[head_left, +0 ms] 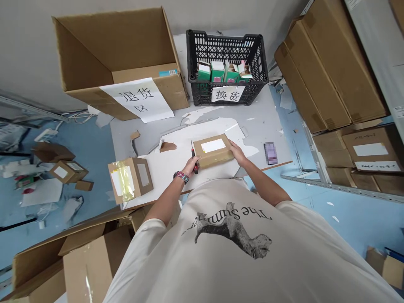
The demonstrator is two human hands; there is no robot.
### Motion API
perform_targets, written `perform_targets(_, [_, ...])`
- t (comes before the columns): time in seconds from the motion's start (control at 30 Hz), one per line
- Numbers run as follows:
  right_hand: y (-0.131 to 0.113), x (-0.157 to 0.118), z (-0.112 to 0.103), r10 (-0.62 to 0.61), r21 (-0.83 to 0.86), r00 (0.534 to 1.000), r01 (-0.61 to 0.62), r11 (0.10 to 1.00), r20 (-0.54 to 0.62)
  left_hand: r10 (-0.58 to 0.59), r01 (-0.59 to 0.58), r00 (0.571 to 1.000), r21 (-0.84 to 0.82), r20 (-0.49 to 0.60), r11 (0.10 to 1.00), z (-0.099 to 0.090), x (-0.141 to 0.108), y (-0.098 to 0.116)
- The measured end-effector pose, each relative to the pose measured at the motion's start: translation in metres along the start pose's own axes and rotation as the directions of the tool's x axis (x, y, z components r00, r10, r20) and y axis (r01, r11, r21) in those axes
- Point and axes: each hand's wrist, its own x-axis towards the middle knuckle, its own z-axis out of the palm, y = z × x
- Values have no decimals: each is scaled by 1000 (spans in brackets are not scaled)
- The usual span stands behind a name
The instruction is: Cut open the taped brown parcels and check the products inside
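Kraft cardboard parcel [213,150], rectangular, white-labelled, lying flat on the grey surface [268,122]; left hand [191,165], grip closed around a slim red-handled tool [195,168], just beside the parcel's edge; right hand [237,152], grip cupped against the parcel's right end.

A parcel [213,150] lies on the table [271,122], between the left hand [191,165], which holds a screwdriver [195,167], and the right hand [237,152]. Behind the parcel stands a crate [227,69]; behind and to its left, a carton [120,71]; to its left, a small box [130,180].
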Motion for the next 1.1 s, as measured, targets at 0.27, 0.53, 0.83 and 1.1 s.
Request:
perform_targets(0.27, [19, -3, -4, -42, 142, 998, 35, 989, 51, 355, -385, 921, 233, 162, 893, 0, 13, -28])
perform_targets(0.53, [48, -43, -6, 25, 63, 1000, -26, 998, 19, 597, -612, 770, 521, 224, 594, -29, 17, -71])
perform_targets(0.83, [62, -74, -2, 51, -26, 998, -52, 998, -35, 541, -575, 804, 553, 245, 603, -37, 21, -88])
perform_targets(1.1, [58, -71, 14, 78, -98, 984, -94, 991, -159, 431, -371, 902, 546, 19, 751, -48, -15, -75])
